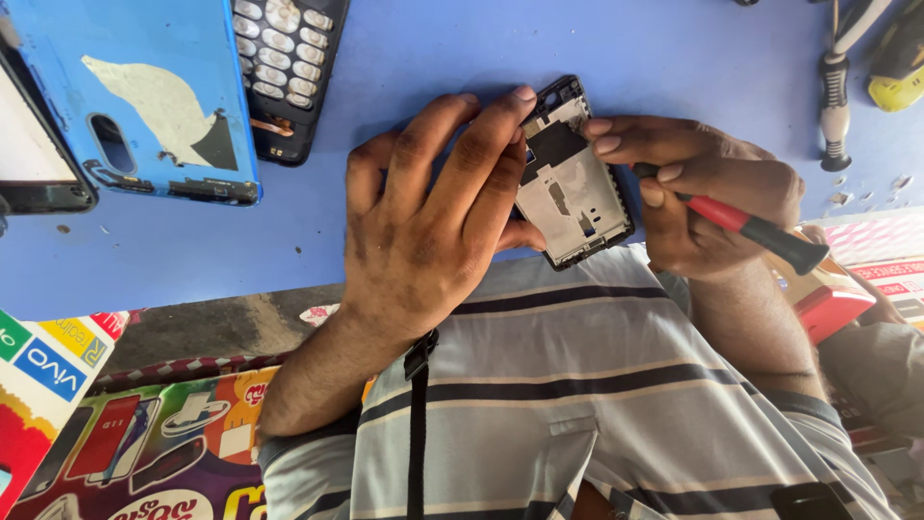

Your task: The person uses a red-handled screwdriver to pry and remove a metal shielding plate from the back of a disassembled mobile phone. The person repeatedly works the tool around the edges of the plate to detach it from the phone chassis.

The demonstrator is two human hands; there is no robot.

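A stripped phone frame [575, 191], black-edged with a grey metal inner plate, lies at the near edge of a blue table [433, 48]. My left hand [423, 217] covers its left side, fingers spread over the top edge and thumb under the lower corner. My right hand [707, 188] rests at the frame's right edge and grips a red-and-black screwdriver [760, 231]. The driver's tip is hidden behind my fingers at the frame's side.
A blue phone back cover [144, 96], a black keypad board [289, 67] and a black phone [34, 154] lie at the far left. More screwdrivers [835, 96], a yellow tool [900, 72] and small screws [866, 193] sit far right. A red box [833, 308] is beside my right forearm.
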